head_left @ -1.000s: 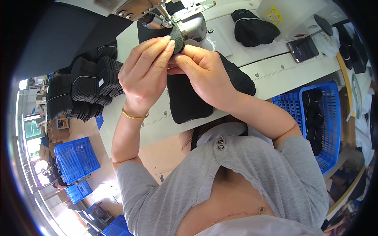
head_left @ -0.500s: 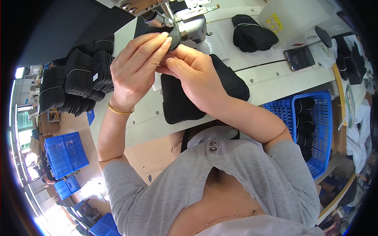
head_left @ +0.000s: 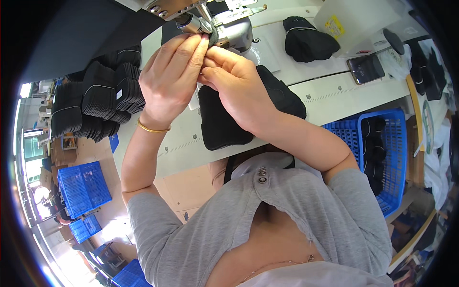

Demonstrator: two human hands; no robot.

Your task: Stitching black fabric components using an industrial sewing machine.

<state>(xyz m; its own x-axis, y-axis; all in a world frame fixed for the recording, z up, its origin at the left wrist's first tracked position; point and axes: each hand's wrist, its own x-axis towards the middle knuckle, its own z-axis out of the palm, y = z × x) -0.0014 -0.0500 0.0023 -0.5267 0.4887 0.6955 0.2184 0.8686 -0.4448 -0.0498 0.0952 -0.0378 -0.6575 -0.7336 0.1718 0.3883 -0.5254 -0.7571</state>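
Observation:
Both hands meet at a dark fabric piece (head_left: 213, 37) under the presser foot area of the sewing machine (head_left: 203, 19). My left hand (head_left: 174, 71) has its fingers pressed together on the fabric's near edge, close to the needle, which I cannot make out. Beside it, my right hand (head_left: 236, 83) is closed in a pinch on the same piece, though its fingertips are partly hidden. Most of the fabric is covered by my fingers. Below the hands, a black padded fabric piece (head_left: 224, 122) lies on the white sewing table (head_left: 179, 155).
Stacks of tied black fabric pieces (head_left: 98, 93) stand at the left. Behind on the right are a black fabric bundle (head_left: 310, 40) and a phone (head_left: 365, 69). A blue basket (head_left: 399, 158) with black bundles sits by my right elbow. Blue crates (head_left: 85, 186) stand on the floor.
My left hand has moved slightly forward, toward the machine, and less of the dark fabric shows past my fingers. The right hand stays close by. The whole view has shifted slightly.

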